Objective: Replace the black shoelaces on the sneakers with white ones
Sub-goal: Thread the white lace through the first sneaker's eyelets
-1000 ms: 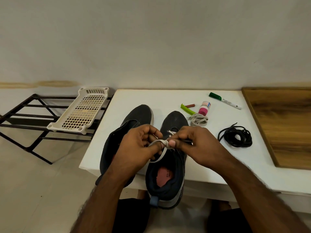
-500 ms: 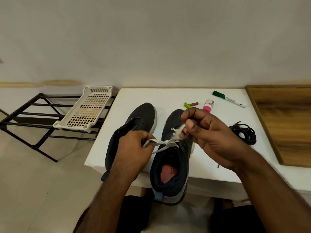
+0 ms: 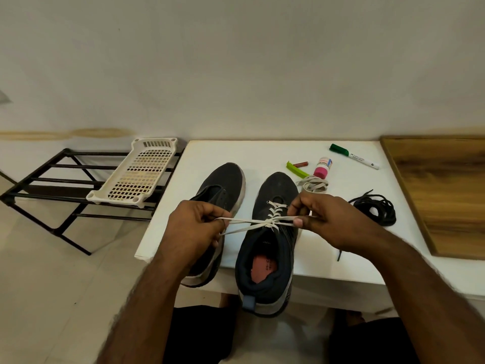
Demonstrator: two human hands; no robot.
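We grip the white lace [image 3: 258, 222] in both fists, knot midway between left hand [image 3: 195, 227] and right hand [image 3: 321, 219], strands running sideways.

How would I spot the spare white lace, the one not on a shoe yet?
Start at the white table and find the laced shoe on the right. Just past its toe, beside the pink-capped bottle, lies a small coil: the spare lace. It is pale, while the bundle further right is black.
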